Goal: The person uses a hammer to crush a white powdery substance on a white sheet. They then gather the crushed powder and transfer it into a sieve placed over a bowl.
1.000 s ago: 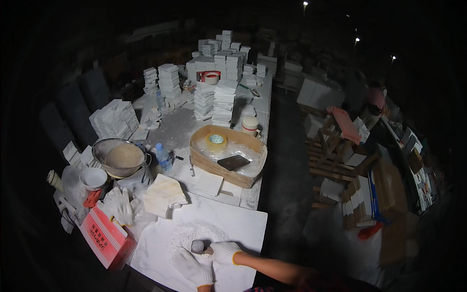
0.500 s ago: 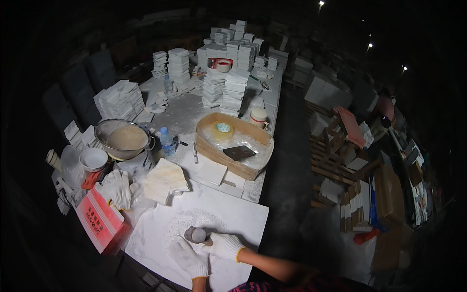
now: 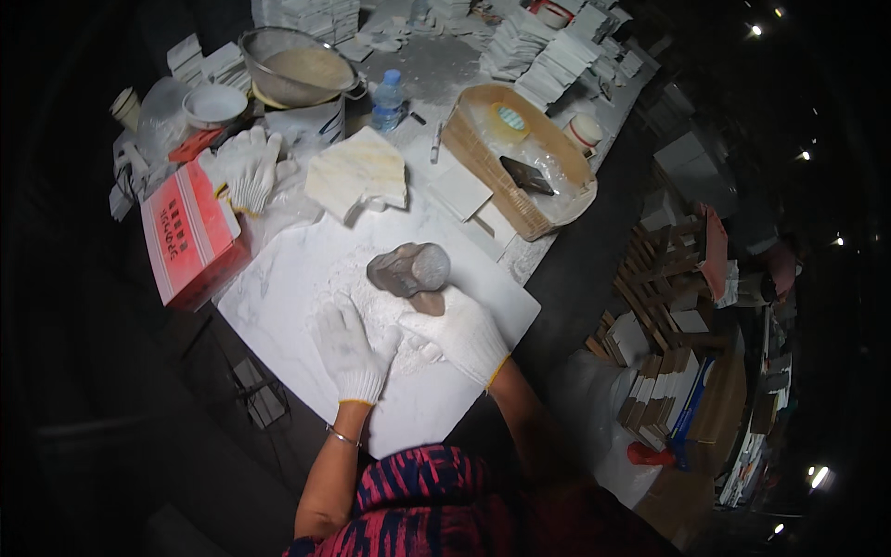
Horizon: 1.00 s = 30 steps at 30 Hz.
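In a white knit glove, my left hand (image 3: 353,348) lies flat on a white marble slab (image 3: 278,265), fingers stretched out beside spread white powder (image 3: 357,278). My right hand (image 3: 464,334), gloved alike, rests opposite it on the powder. Its fingers are loosely bent, with a gap between thumb and fingers, and point toward the left hand. Just beyond both hands sits a lumpy grey-brown object (image 3: 394,271) with a round pale face and a brown tongue-like part. The right hand is close against its near side; whether they touch I cannot tell.
At the slab's far edge lies a broken yellowish stone piece (image 3: 357,172). Left of it are spare gloves (image 3: 246,167) and a red box (image 3: 195,237). Beyond stand a metal basin (image 3: 297,70), a water bottle (image 3: 388,100) and a cardboard tray (image 3: 464,130) holding tape.
The view has shifted down toward the slab. My hands have come away from the grey-brown object, which was between them; the left now lies flat and the right rests in the powder.
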Available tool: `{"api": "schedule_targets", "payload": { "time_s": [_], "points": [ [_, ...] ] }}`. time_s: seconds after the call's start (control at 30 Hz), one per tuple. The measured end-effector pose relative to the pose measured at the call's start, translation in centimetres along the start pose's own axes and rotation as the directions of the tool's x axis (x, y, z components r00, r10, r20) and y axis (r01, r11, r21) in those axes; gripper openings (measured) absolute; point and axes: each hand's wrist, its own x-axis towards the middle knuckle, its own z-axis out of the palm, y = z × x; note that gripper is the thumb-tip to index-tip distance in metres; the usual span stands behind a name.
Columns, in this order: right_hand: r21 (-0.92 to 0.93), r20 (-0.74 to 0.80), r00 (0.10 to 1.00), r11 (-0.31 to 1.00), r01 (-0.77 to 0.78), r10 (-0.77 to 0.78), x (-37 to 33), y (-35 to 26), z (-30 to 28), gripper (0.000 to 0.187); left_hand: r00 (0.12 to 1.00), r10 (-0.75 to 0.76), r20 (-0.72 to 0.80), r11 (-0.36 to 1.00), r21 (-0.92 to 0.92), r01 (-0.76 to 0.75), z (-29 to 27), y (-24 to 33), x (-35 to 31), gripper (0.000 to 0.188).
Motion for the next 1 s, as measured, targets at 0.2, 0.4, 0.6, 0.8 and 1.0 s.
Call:
{"api": "schedule_targets", "payload": {
  "time_s": [0.2, 0.4, 0.6, 0.8, 1.0],
  "points": [
    [-0.302, -0.005, 0.988, 0.941, -0.15, 0.156, 1.8, 3.8, 2.3, 0.05, 0.999, 0.025, 0.024, 0.999, -0.038, -0.024, -1.4, 1.0, 0.5, 0.109],
    [-0.102, 0.106, 0.972, 0.975, -0.199, 0.21, 1.7, 0.8, 1.7, 0.038, 1.0, 0.013, -0.021, 0.998, -0.058, -0.014, -1.2, 0.3, 0.4, 0.105],
    [-0.375, 0.112, 0.938, 0.86, 0.347, -0.329, -2.3, -0.9, -1.3, 0.047, 0.995, 0.039, -0.087, 0.994, -0.102, -0.048, -1.1, 1.3, 0.5, 0.1],
    [-0.53, -0.008, 0.99, 0.839, -0.122, 0.139, 1.5, 2.6, 3.5, 0.05, 0.995, 0.044, -0.084, 0.994, -0.094, -0.052, -0.7, 1.0, 0.1, 0.105],
    [-0.58, 0.018, 0.987, 0.806, -0.12, 0.16, 2.5, 2.6, 3.6, 0.052, 1.0, -0.007, 0.01, 0.995, -0.095, 0.008, -1.0, 0.9, 0.6, 0.113]
  ]
}}
